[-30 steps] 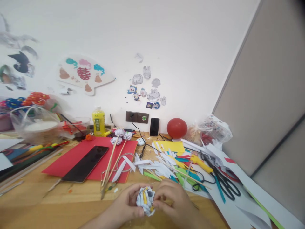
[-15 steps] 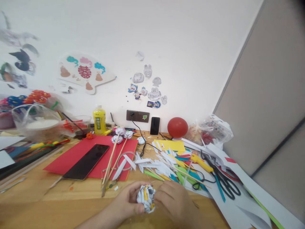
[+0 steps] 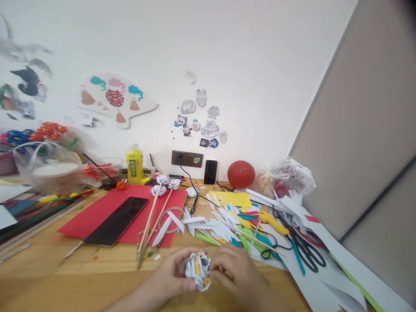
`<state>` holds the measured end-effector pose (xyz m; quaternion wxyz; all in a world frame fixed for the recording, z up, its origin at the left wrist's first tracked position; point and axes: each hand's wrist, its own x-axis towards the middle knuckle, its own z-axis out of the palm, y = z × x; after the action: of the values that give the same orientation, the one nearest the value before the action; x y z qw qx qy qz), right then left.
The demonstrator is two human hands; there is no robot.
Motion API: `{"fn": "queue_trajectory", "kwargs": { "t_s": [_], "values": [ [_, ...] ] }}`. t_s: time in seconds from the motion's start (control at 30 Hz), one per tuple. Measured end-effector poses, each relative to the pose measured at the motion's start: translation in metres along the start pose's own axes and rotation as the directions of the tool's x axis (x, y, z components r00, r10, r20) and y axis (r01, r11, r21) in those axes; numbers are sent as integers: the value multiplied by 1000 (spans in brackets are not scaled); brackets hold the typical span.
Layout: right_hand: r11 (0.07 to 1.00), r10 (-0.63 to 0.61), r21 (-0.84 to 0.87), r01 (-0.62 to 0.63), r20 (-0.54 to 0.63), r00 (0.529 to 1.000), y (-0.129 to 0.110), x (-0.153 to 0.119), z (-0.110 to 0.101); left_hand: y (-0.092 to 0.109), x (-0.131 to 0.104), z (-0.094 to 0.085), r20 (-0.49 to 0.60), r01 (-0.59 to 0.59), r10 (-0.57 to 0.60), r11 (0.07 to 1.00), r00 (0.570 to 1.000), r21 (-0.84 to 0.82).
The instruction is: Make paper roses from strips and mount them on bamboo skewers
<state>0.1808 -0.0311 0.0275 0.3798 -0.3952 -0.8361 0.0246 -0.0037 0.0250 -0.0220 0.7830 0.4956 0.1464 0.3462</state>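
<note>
**Paper ball pinched between both hands at the near desk edge**

Fingers of the left hand (image 3: 173, 277) curl closed round the left side of a crumpled ball of folded white paper strips flecked with yellow and dark print (image 3: 198, 271); the right hand (image 3: 235, 275) pinches its right side, thumb and fingertips pressed into the folds. The ball sits squarely between them, roughly round with no clear long axis, and neither hand is nearer. It hangs just above the wooden desk (image 3: 65, 277) at the near edge. Its surface looks ridged and layered, matte. Beyond it lie loose white, green and yellow paper strips (image 3: 214, 225), thin bamboo sticks (image 3: 151, 219), a red card sheet (image 3: 97, 214) under a glossy black slab (image 3: 117, 221), and black-handled scissors (image 3: 308, 249) toward the right edge.
</note>
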Motion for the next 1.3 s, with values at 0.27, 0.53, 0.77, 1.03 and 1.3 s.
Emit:
{"fn": "queue_trajectory", "kwargs": {
  "t_s": [0.27,0.53,0.77,1.03,1.3],
  "values": [
    [971,113,205,-121,49,992,-3,0,-3,-3,-1,-1,13,0,0,1000,1000,-22],
    [945,149,293,-144,5,989,-5,0,-1,0,-2,1,40,-6,6,1000,999,-20],
    [915,260,316,-250,13,966,-4,-1,4,1,-1,0,32,-30,31,999,999,-24],
    [838,314,438,-324,97,944,-5,1,-1,-1,0,-1,46,-29,31,998,998,-47],
    [886,301,354,-300,53,952,-7,-1,1,4,-2,2,40,-3,3,1000,999,-13]
  ]
}}
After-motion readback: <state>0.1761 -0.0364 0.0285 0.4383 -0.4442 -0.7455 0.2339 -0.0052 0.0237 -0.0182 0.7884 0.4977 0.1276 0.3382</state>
